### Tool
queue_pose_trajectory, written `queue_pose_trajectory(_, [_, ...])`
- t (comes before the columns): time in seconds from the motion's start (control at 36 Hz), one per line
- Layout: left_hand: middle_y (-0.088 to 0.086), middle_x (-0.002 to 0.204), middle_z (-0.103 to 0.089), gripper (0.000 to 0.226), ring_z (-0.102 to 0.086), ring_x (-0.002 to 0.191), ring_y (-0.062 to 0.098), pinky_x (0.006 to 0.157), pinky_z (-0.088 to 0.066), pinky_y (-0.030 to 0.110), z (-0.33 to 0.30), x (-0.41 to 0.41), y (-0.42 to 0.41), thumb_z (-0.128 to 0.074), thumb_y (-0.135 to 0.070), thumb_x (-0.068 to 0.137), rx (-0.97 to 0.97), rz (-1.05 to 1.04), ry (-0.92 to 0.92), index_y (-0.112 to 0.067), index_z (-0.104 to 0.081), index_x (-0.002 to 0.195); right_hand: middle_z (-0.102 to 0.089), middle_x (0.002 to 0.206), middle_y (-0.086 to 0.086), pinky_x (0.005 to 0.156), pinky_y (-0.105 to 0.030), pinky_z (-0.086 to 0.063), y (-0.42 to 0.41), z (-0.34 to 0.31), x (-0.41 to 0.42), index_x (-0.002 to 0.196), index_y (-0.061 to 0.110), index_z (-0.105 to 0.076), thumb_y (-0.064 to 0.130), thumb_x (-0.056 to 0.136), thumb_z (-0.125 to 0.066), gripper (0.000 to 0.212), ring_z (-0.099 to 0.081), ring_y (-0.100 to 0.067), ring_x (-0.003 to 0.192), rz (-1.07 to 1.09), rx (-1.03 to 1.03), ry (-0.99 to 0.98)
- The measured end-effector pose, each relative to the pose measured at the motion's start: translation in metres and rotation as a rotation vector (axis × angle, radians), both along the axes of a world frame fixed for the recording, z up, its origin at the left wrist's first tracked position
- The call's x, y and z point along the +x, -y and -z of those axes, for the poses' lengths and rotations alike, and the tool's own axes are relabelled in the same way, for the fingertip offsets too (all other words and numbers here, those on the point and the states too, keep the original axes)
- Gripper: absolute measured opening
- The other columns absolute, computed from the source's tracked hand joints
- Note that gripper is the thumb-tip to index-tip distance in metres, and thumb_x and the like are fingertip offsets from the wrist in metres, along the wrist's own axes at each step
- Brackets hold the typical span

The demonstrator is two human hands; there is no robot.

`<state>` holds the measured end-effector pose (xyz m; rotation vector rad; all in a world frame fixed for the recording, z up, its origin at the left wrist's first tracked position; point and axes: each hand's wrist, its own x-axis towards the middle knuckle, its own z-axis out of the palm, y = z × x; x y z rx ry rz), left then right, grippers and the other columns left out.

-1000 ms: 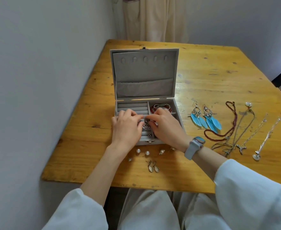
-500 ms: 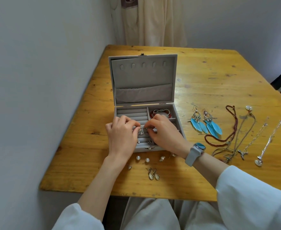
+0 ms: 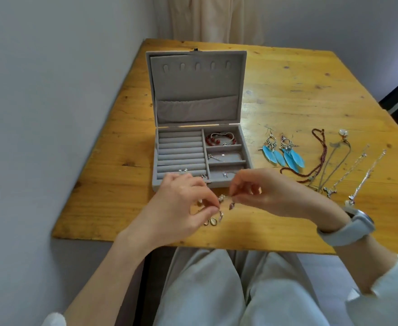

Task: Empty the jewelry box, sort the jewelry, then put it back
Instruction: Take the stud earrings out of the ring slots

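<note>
Pinching a small silver earring (image 3: 221,198) between them, the left hand (image 3: 181,208) and right hand (image 3: 266,194) hovered just in front of the open jewelry box (image 3: 198,158). It seemed best laid beside the teardrop earrings (image 3: 210,221), away from the table edge (image 3: 193,241), where bare wood remained.

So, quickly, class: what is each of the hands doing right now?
Left hand: pinching a small earring above the table.
Right hand: pinching another small earring.
</note>
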<state>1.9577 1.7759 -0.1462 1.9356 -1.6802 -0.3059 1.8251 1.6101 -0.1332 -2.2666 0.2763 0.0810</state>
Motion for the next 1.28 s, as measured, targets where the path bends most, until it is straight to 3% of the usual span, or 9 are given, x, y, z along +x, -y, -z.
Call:
queue_pose_trajectory(0.08, [-0.018, 0.080, -0.057, 0.014, -0.046, 0.083, -0.001, 0.090, -0.025, 0.024, 0.002, -0.012, 0.000, -0.056, -0.048, 0.081, 0.134, 0.108, -0.105, -0.038, -0.066, 0.084, -0.060, 0.076, 0.013, 0.060, -0.009, -0.039, 0.001, 0.002, -0.013, 0.089, 0.018, -0.064, 0.013, 0.085, -0.062, 0.007, -0.051, 0.005, 0.065, -0.074, 0.081, -0.153])
queue_pose_trajectory(0.19, [-0.019, 0.082, -0.050, 0.009, -0.041, 0.085, 0.000, 0.093, -0.022, 0.029, 0.018, -0.019, 0.008, -0.062, -0.040, 0.084, 0.229, 0.061, 0.001, -0.036, -0.069, 0.088, -0.062, 0.085, 0.010, 0.068, -0.016, -0.045, -0.001, 0.023, -0.017, 0.088, 0.027, -0.062, 0.017, 0.085, -0.061, 0.010, -0.054, -0.001, 0.075, -0.070, 0.034, -0.252])
queue_pose_trajectory(0.36, [-0.016, 0.088, -0.043, 0.017, -0.033, 0.089, 0.003, 0.092, -0.021, 0.028, 0.029, -0.020, 0.019, -0.059, -0.041, 0.086, 0.199, -0.005, 0.116, -0.036, -0.069, 0.099, -0.059, 0.087, 0.008, 0.067, -0.013, -0.041, -0.009, 0.038, -0.015, 0.091, 0.022, -0.063, 0.017, 0.086, -0.060, 0.008, -0.051, -0.004, 0.078, 0.026, -0.100, -0.125])
queue_pose_trajectory(0.53, [-0.008, 0.078, -0.055, 0.013, -0.052, 0.081, 0.017, 0.075, -0.027, 0.033, 0.042, -0.017, 0.025, -0.074, -0.028, 0.074, 0.052, -0.075, 0.264, -0.027, -0.074, 0.087, -0.057, 0.088, 0.005, 0.067, -0.019, -0.042, -0.016, 0.052, -0.012, 0.095, 0.020, -0.062, 0.014, 0.085, -0.061, 0.011, -0.051, -0.007, 0.076, 0.139, -0.173, 0.032])
queue_pose_trajectory(0.69, [-0.008, 0.082, -0.058, 0.023, -0.051, 0.083, 0.012, 0.075, -0.029, 0.030, 0.047, -0.018, 0.022, -0.056, -0.038, 0.079, -0.045, -0.185, 0.193, -0.025, -0.073, 0.088, -0.057, 0.084, 0.008, 0.067, -0.018, -0.044, -0.020, 0.055, -0.009, 0.097, 0.015, -0.062, 0.015, 0.087, -0.058, 0.010, -0.053, -0.006, 0.075, 0.234, -0.217, 0.177])
queue_pose_trajectory(0.86, [0.001, 0.087, -0.060, 0.012, -0.052, 0.088, 0.018, 0.081, -0.023, 0.025, 0.041, 0.003, 0.016, -0.065, -0.021, 0.082, -0.136, -0.529, 0.235, -0.017, -0.070, 0.093, -0.058, 0.087, 0.004, 0.069, -0.016, -0.042, -0.018, 0.046, 0.013, 0.099, 0.010, -0.063, 0.011, 0.089, -0.055, 0.013, -0.051, -0.007, 0.076, 0.228, -0.239, 0.261])
queue_pose_trajectory(0.97, [0.007, 0.096, -0.058, 0.021, -0.049, 0.096, 0.026, 0.083, -0.030, 0.038, 0.046, 0.021, 0.014, -0.063, -0.019, 0.085, -0.034, -0.700, 0.249, -0.015, -0.069, 0.104, -0.059, 0.096, -0.001, 0.076, -0.025, -0.043, -0.019, 0.048, 0.040, 0.107, 0.011, -0.065, 0.013, 0.091, -0.052, 0.020, -0.050, -0.014, 0.089, 0.225, -0.317, 0.293])
queue_pose_trajectory(1.11, [0.004, 0.095, -0.056, 0.031, -0.046, 0.096, 0.025, 0.083, -0.033, 0.044, 0.051, 0.027, 0.013, -0.049, -0.027, 0.085, 0.036, -0.652, 0.268, -0.019, -0.070, 0.106, -0.055, 0.096, -0.007, 0.072, -0.033, -0.041, -0.021, 0.053, 0.075, 0.119, 0.014, -0.060, 0.011, 0.091, -0.050, 0.030, -0.045, -0.022, 0.092, 0.146, -0.462, 0.303])
queue_pose_trajectory(1.28, [0.000, 0.093, -0.056, 0.029, -0.042, 0.097, 0.020, 0.085, -0.025, 0.039, 0.051, 0.032, 0.008, -0.050, -0.029, 0.083, 0.007, -0.609, 0.312, -0.023, -0.072, 0.101, -0.054, 0.086, -0.008, 0.063, -0.032, -0.032, -0.018, 0.059, 0.082, 0.112, 0.016, -0.065, 0.011, 0.089, -0.052, 0.027, -0.042, -0.024, 0.082, 0.051, -0.573, 0.303])
